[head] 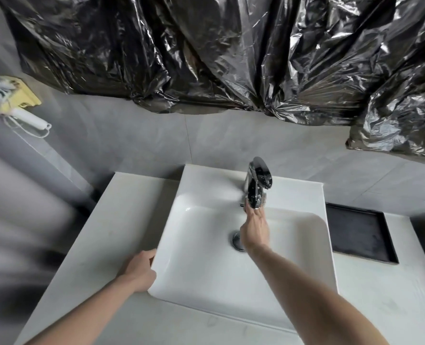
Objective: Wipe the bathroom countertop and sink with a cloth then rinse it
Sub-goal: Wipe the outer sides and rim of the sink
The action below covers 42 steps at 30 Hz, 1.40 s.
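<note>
A white rectangular sink (201, 255) sits on a pale countertop (102, 245). A chrome faucet (257, 183) stands at the back rim, and a round metal drain (236, 241) shows in the basin. My right hand (255, 229) reaches over the basin with its fingers stretched up under the faucet's spout, touching it. My left hand (140, 271) rests on the sink's left outer edge, fingers curled against the rim. No cloth is visible in either hand. I cannot tell whether water runs.
A black rectangular tray (360, 235) lies on the countertop right of the sink. Crumpled black plastic sheeting (231, 58) covers the wall above. A yellow item with a white handle and cords (19, 100) hangs at the upper left. Grey tiled wall stands behind.
</note>
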Each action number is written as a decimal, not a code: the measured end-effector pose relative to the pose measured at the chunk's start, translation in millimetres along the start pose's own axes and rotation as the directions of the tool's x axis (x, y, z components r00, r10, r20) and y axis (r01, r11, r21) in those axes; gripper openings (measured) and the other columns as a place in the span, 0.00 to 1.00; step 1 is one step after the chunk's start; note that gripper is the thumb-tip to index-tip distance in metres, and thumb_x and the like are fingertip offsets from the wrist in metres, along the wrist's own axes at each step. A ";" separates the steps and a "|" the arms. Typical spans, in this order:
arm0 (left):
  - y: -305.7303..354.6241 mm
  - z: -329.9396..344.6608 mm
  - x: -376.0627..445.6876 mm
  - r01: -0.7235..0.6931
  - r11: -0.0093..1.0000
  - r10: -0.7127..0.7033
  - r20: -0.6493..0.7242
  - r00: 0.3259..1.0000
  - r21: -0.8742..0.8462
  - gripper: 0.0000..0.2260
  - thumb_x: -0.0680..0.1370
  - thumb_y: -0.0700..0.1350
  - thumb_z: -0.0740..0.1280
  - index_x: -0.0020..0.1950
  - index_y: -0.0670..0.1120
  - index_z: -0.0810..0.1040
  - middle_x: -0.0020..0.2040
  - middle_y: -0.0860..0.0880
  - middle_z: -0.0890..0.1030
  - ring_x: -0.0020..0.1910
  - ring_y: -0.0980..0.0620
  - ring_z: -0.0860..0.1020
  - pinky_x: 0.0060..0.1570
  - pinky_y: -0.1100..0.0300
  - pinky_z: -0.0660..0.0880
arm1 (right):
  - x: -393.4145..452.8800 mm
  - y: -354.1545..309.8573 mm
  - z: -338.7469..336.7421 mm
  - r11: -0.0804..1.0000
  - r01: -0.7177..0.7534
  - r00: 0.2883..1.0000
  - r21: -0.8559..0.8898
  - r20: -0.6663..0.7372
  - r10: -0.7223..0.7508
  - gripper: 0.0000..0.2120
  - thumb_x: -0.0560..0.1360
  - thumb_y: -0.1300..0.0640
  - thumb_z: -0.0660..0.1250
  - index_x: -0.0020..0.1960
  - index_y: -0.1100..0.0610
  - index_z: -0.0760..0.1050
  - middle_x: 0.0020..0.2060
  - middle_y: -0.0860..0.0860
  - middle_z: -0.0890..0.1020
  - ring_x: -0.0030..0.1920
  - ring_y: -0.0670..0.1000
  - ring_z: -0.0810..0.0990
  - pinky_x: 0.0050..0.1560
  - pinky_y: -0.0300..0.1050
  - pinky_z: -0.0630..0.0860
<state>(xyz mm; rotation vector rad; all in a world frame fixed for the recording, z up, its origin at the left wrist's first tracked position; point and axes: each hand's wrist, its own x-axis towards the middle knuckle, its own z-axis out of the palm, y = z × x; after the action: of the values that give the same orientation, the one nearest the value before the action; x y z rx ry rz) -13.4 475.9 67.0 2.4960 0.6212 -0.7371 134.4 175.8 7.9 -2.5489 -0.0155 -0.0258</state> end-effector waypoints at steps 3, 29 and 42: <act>-4.6 -2.2 4.7 -0.046 0.999 0.046 0.027 0.999 0.012 0.24 0.65 0.43 0.60 0.55 0.66 0.78 0.39 0.64 0.84 0.44 0.52 0.82 0.40 0.64 0.77 | -3.6 -40.1 25.2 0.998 0.036 0.999 0.043 0.017 -0.037 0.45 0.67 0.76 0.56 0.83 0.57 0.57 0.83 0.52 0.58 0.84 0.50 0.47 0.82 0.46 0.54; -16.6 -11.8 9.0 -0.149 0.987 0.155 0.106 0.982 -0.057 0.23 0.64 0.44 0.60 0.55 0.60 0.80 0.43 0.59 0.85 0.45 0.51 0.83 0.41 0.61 0.77 | -41.5 -117.4 76.6 0.983 0.164 0.903 0.081 0.389 -0.182 0.36 0.69 0.70 0.56 0.72 0.46 0.69 0.69 0.54 0.79 0.66 0.62 0.79 0.61 0.51 0.79; -11.0 -16.9 -10.3 -0.175 0.981 0.182 0.085 0.980 -0.087 0.19 0.73 0.42 0.66 0.62 0.56 0.80 0.52 0.54 0.86 0.51 0.49 0.82 0.39 0.63 0.70 | -78.5 -105.0 73.6 0.978 -0.001 0.931 0.208 0.357 -0.075 0.15 0.81 0.62 0.58 0.59 0.48 0.79 0.54 0.42 0.86 0.56 0.45 0.84 0.61 0.40 0.75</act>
<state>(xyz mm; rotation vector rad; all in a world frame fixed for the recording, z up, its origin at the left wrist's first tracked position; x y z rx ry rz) -20.5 490.8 82.5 2.3923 0.3793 -0.7397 55.2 303.6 3.8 -2.3116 -0.2008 0.4138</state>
